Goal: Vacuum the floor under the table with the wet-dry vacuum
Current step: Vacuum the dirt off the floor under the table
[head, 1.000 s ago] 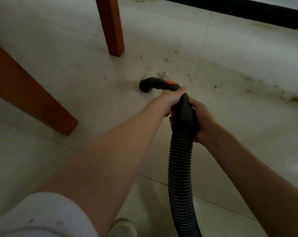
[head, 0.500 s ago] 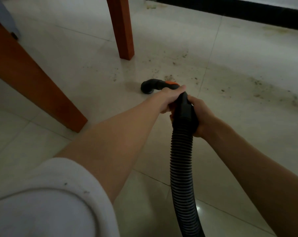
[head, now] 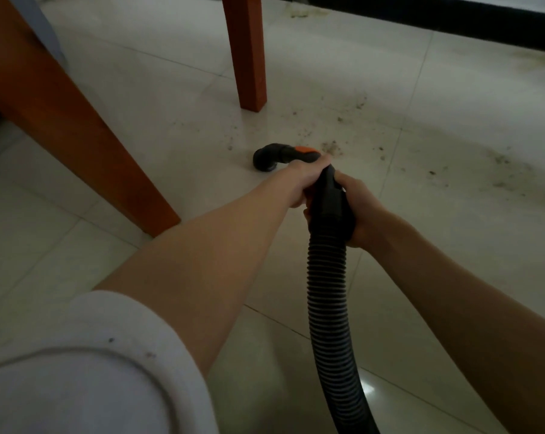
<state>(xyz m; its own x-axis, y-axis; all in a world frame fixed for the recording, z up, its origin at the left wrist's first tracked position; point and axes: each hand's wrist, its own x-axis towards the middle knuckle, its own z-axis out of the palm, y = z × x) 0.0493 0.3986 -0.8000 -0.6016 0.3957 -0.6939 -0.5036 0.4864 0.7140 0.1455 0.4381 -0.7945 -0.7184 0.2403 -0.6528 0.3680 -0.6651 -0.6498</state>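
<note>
we grip the vacuum hose (head: 329, 277) with both hands — left hand (head: 305, 177) ahead, right hand (head: 360, 208) behind — nozzle (head: 264, 158) down on the tile floor (head: 171, 120).

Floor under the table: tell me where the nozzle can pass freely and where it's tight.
Open tile lies between the near table leg and the far table leg, left of the nozzle. More bare tile lies right of the hose. It tightens close against either leg. Debris sits just beyond the hands.
</note>
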